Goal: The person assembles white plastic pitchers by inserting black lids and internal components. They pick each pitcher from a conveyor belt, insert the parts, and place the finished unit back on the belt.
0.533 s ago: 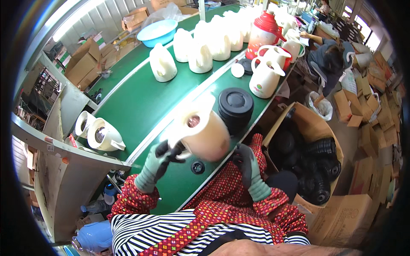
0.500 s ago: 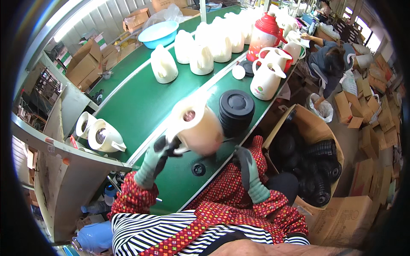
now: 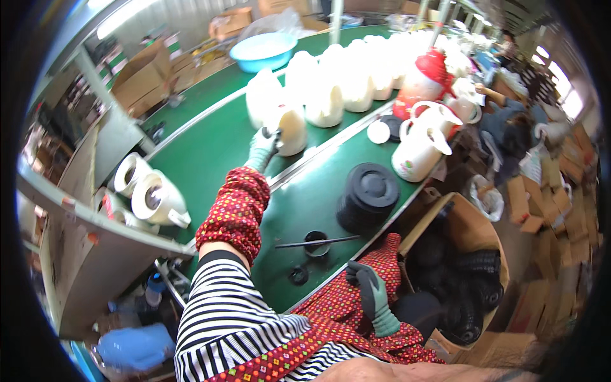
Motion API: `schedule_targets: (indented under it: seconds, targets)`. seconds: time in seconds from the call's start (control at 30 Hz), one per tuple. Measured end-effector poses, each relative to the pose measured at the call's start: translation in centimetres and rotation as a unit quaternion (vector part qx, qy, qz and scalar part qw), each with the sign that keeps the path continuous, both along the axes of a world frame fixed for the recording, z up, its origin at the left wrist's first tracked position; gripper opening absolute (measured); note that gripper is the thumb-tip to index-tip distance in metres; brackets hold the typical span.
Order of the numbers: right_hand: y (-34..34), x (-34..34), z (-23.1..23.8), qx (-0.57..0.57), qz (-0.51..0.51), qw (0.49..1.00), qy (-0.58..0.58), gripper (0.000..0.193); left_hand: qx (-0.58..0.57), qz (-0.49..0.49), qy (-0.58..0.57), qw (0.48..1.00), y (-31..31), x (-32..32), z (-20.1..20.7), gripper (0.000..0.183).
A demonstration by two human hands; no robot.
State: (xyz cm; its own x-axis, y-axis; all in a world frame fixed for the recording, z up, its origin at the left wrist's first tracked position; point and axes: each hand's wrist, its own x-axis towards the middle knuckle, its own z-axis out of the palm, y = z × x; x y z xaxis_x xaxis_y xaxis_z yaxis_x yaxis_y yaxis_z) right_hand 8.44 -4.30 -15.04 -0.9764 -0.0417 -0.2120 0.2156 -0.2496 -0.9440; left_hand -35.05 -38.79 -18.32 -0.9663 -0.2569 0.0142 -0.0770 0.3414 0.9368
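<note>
Our left hand point(image 3: 265, 144) touches a jug point(image 3: 293, 132), grip unclear: likely light, stiff, best handle-held; our right hand point(image 3: 367, 288) curls loosely, empty.

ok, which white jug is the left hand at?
The upright jug just beyond the metal strip, frontmost in its cluster: the left hand is at its left side and touches no other.

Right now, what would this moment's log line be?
left hand: at cream jug; right hand: curled, nothing visible in it; black rod: across round black part; black disc stack: on green worktop
</note>
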Motion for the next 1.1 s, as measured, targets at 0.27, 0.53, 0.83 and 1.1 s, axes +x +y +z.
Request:
schedule_targets:
  seconds: [0.27,0.53,0.83,1.1]
  targets:
    - [0.2,-0.1,-0.4,0.015,0.028,0.999,0.03,0.043,-0.437,0.195,0.09,0.874,-11.1,21.4,6.7,0.11]
    - [-0.5,0.0,-0.7,0.026,0.024,0.999,0.021,0.043,-0.484,0.278,-0.143,0.817,-21.9,26.6,6.5,0.062]
    - [-1.6,-4.8,7.2,0.181,0.077,0.968,0.156,0.072,-0.41,-0.042,0.181,0.893,-4.9,32.7,16.0,0.026]
    - [0.7,-6.0,17.2,-0.055,0.179,0.971,-0.149,0.087,-0.414,-0.41,0.262,0.77,5.6,39.4,23.7,0.04]
